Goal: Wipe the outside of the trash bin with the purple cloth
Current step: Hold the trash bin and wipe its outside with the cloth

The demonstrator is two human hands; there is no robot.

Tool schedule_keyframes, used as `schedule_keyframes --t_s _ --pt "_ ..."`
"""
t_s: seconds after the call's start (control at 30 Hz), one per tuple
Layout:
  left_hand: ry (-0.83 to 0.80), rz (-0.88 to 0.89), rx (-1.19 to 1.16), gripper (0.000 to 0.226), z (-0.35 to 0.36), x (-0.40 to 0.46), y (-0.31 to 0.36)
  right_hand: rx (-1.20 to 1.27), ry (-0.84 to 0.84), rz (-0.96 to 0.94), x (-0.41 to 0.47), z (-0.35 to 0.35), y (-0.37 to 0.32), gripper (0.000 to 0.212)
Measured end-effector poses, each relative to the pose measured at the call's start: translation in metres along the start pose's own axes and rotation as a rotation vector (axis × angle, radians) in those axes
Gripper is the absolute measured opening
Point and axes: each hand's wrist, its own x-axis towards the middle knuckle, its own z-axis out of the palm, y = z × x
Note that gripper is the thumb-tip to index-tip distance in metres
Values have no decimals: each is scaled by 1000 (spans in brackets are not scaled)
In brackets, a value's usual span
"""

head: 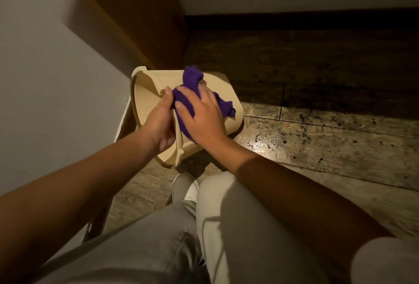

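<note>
A beige plastic trash bin (147, 86) is tipped on the wooden floor with its open mouth facing left toward the wall. My left hand (159, 122) grips the bin's rim, fingers curled over the edge. My right hand (200, 115) lies flat on a crumpled purple cloth (191, 81) and presses it against the bin's outer side wall. Parts of the cloth stick out above and to the right of my fingers. The bin's base points to the right and is partly hidden by my right hand.
A white wall (49, 79) stands close on the left, and a brown wooden panel (140, 15) rises behind the bin. Dark speckled floor planks (317, 143) stretch to the right. My light trousers and a white shoe (184, 187) sit just below the bin.
</note>
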Motion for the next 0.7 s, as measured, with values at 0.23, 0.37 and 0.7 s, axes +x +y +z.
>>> schedule_keyframes --t_s 0.23,0.37,0.7 --pt "141 -13 53 44 -37 2 -5 -309 -1 221 6 -4 70 43" --pt "211 -18 118 54 -45 5 6 -470 -131 475 27 -34 115 40" --pt "80 5 285 49 -44 -16 -9 21 22 231 23 -52 34 35"
